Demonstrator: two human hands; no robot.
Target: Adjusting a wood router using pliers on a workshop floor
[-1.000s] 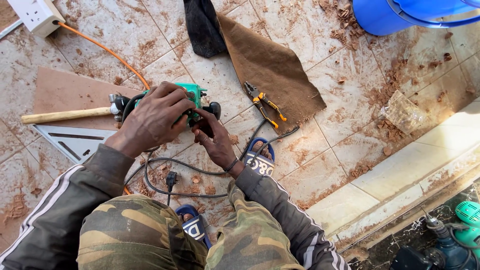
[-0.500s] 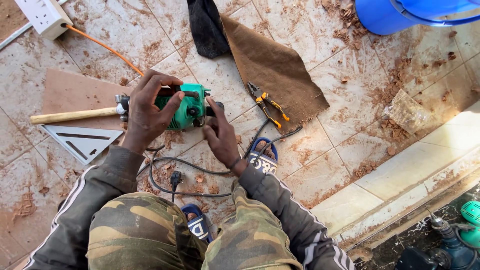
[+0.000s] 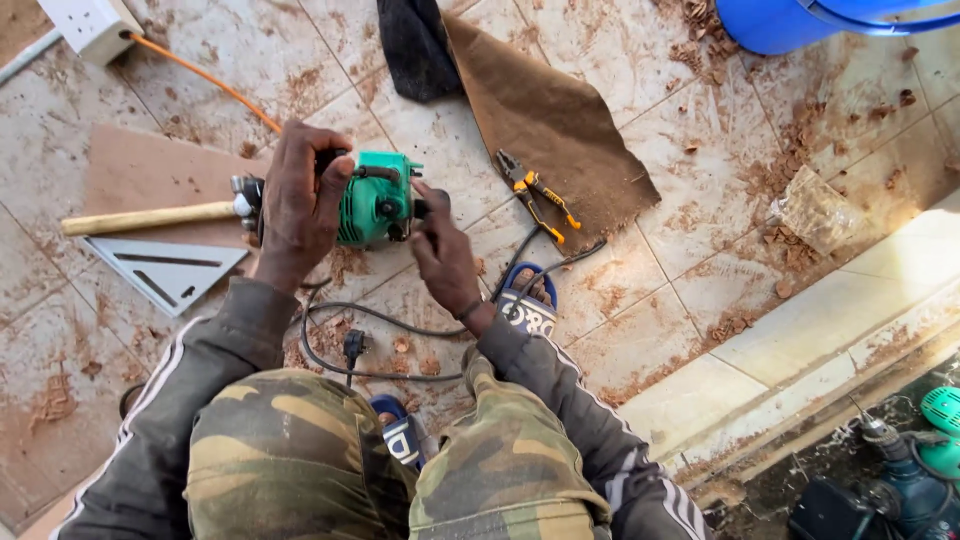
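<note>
Both hands are gripping my green power tool (image 3: 375,200): left hand (image 3: 298,195) clasping its body, right hand (image 3: 443,255) pinching its front.

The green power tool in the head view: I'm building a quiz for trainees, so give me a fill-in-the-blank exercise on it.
1. The left hand grips the ____ power tool.
2. The right hand touches the tool's ____ side.
3. The tool's black plug lies on the ____, unplugged.
4. Left of the tool lies a wooden-handled ____.

Missing: green; right; floor; hammer
</note>
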